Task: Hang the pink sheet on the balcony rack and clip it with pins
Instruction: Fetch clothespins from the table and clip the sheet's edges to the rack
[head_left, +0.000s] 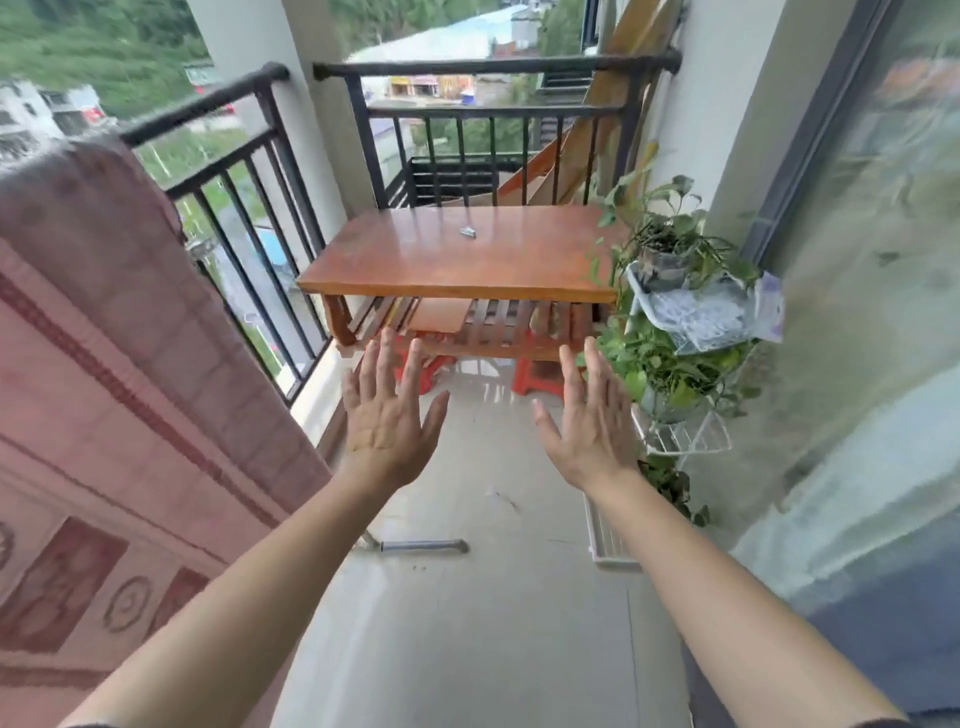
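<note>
The pink sheet (119, 374), patterned with darker stripes and medallions, hangs draped over the black balcony railing (208, 104) on the left and falls down to the floor side. My left hand (387, 410) and my right hand (589, 421) are both stretched out in front of me above the floor, palms facing away, fingers spread, holding nothing. Neither hand touches the sheet. A small metal pin (469, 232) lies on the top of the wooden table (415, 260) ahead of my hands.
The low wooden table stands at the far end against the railing, with red stools (535, 382) under it. A white plant stand (680, 436) with potted green plants (670, 244) lines the right wall beside a glass door (872, 312). A metal rod (423, 545) lies on the tiled floor.
</note>
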